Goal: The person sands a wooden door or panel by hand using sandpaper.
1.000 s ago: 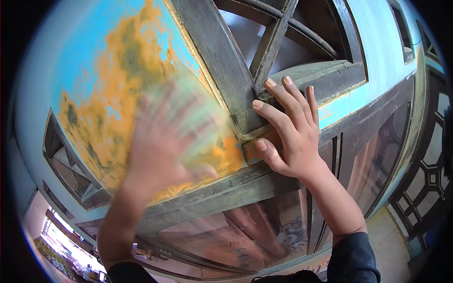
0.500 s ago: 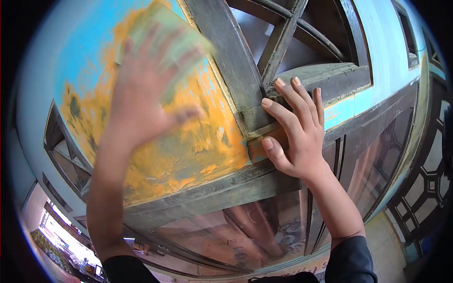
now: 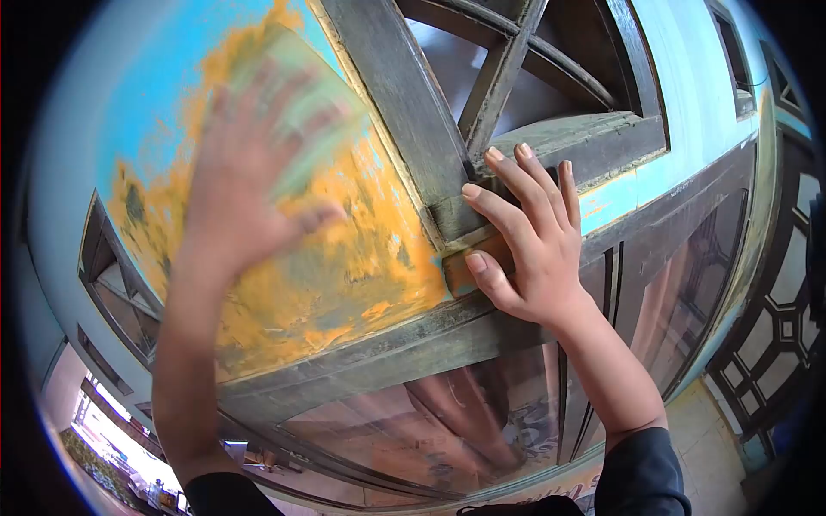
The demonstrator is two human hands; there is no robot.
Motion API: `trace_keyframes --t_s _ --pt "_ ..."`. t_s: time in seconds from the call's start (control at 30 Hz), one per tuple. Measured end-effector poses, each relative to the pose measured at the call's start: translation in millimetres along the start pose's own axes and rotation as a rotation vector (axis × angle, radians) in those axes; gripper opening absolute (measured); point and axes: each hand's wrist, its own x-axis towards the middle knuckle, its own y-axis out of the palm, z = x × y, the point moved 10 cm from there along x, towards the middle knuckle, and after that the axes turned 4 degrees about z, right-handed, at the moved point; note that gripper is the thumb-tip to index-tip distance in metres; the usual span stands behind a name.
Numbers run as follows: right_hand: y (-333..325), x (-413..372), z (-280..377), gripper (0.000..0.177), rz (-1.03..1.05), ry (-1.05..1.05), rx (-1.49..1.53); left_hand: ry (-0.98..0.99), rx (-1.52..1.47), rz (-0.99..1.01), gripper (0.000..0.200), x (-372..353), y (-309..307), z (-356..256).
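My left hand is blurred, its fingers spread and laid flat over a pale green sheet that looks like sandpaper. Beneath the sheet is a wall panel with patchy orange and grey paint and bright blue higher up. The sheet is partly hidden by the hand. My right hand rests at the lower corner of a dark wooden window frame, with its fingers apart and nothing in them. Its fingertips touch the wood of the frame.
Crossed wooden bars divide the opening at the top. Below the panel runs a dark wooden rail, with glass panes under it. A patterned dark door or grille stands at the right, beside a tiled floor.
My left hand and the green sheet have shifted slightly down and left over the painted panel. My right hand keeps its place on the frame while the whole view has moved a little.
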Motion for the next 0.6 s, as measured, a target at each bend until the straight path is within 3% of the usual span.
trace_keyframes --t_s 0.07,0.27,0.4,0.5,0.6 --pt "-1 1 -1 0.048 -0.003 0.015 0.008 -0.092 0.022 -0.102 0.083 6 -11 27" --pt "-1 -1 1 0.047 0.0 0.011 -0.006 0.098 -0.07 0.128 0.087 -16 12 -52" --pt "0 0 1 0.047 0.014 0.022 -0.004 -0.171 0.025 -0.159 0.086 5 -13 27" --pt "0 -1 1 0.047 0.004 0.01 -0.019 -0.054 -0.063 -0.047 0.086 0 -3 -39" --pt "0 -1 2 0.047 0.018 0.008 -0.031 0.028 -0.138 0.083 0.084 -18 12 -63"
